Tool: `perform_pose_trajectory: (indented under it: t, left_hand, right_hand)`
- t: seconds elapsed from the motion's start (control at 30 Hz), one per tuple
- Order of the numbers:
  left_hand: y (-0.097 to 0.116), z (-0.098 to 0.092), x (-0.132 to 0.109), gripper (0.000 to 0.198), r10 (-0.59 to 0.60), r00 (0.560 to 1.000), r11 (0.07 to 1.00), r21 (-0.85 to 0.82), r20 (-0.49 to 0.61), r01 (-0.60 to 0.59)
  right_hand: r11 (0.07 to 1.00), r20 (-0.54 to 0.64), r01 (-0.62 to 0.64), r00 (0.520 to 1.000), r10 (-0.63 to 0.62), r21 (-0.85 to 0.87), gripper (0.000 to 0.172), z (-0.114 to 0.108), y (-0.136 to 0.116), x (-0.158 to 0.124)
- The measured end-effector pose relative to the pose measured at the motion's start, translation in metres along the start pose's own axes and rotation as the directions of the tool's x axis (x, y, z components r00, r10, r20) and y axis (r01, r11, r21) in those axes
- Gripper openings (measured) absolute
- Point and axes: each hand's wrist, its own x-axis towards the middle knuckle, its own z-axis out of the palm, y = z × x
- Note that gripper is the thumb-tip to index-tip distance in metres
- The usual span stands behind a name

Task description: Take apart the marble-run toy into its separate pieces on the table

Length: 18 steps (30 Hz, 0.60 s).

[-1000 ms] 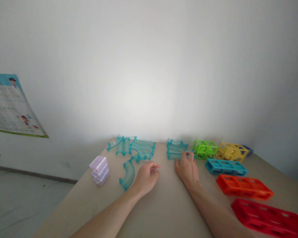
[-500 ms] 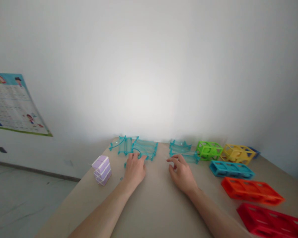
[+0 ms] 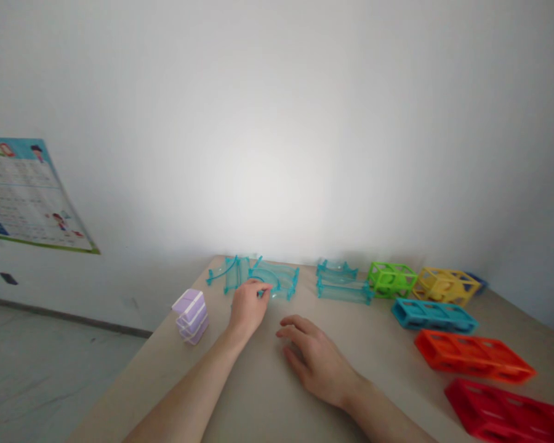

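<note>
My left hand (image 3: 249,307) is closed in a pinch at the near edge of a translucent teal curved track piece (image 3: 268,278). Its fingers partly cover that piece, which overlaps other flat teal track pieces (image 3: 284,272) in view. Left of these lie a straight teal piece (image 3: 237,274) and another curved one (image 3: 218,271). My right hand (image 3: 314,358) is open and holds nothing, its fingers apart just above the table, to the right of and nearer than my left hand.
More teal track pieces (image 3: 344,291) lie by the wall. Rightward are open-frame blocks in green (image 3: 391,280), yellow (image 3: 445,286), blue (image 3: 434,315), orange (image 3: 474,355) and red (image 3: 508,409). A purple-and-white stack (image 3: 192,317) stands near the table's left edge.
My left hand has gone from spread fingers to a pinch on the curved track piece, which has shifted slightly right. My right hand has moved left and nearer to me.
</note>
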Motion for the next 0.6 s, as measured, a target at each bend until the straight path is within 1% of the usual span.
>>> perform_pose_trajectory:
  t: [0.1,0.2,0.27,0.37,0.47,0.6]
  left_hand:
    - [-0.003,-0.002,0.006,0.017,-0.069,0.997,0.994,-0.086,-0.025,0.066]
    - [-0.005,-0.004,0.008,0.019,-0.143,0.99,0.974,-0.18,-0.019,0.137]
    - [-0.006,-0.005,0.009,0.022,-0.173,0.985,0.961,-0.222,-0.02,0.165]
    - [-0.007,-0.007,0.011,0.027,-0.198,0.979,0.949,-0.259,-0.04,0.181]
    - [-0.008,-0.007,0.012,0.025,-0.215,0.975,0.94,-0.283,-0.056,0.19]
    - [-0.006,-0.006,0.009,0.023,-0.22,0.975,0.931,-0.305,-0.03,0.2]
  right_hand:
    - [0.998,0.087,0.063,0.994,-0.063,-0.003,0.042,-0.001,-0.017,-0.002]
    - [0.994,0.168,0.112,0.98,-0.11,0.003,0.054,0.005,-0.033,0.0]
    - [0.99,0.216,0.14,0.967,-0.137,-0.001,0.063,0.011,-0.039,0.004]
    - [0.986,0.265,0.164,0.952,-0.154,-0.015,0.072,0.02,-0.04,0.009]
    - [0.983,0.285,0.185,0.942,-0.176,-0.004,0.072,0.023,-0.036,0.01]
    - [0.977,0.267,0.212,0.94,-0.213,0.034,0.068,0.022,-0.035,0.009]
